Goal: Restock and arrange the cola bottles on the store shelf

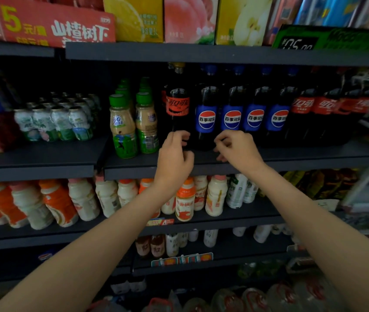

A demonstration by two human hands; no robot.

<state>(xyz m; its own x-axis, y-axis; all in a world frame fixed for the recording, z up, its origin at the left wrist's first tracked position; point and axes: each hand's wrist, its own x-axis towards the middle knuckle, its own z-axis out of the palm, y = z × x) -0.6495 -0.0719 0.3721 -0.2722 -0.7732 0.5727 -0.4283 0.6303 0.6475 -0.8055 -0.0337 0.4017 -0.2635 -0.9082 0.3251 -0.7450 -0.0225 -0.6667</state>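
Observation:
A tall Coca-Cola bottle (pixel 177 104) with a red-and-black label stands on the middle shelf (pixel 314 158), left of a row of several blue-label Pepsi bottles (pixel 232 118). Red-label Coca-Cola bottles (pixel 324 106) follow on the right. My left hand (pixel 174 154) is in front of the foot of the tall Coca-Cola bottle, fingers loosely curled, with no grip visible. My right hand (pixel 235 147) hovers before the bases of the two leftmost Pepsi bottles, fingers loosely curled and holding nothing.
Green-capped milk-tea bottles (pixel 134 124) stand just left of the colas, and small white bottle packs (pixel 55 124) lie further left. Juice cartons (pixel 188 19) fill the shelf above. Orange-and-white drink bottles (pixel 185 199) line the shelf below.

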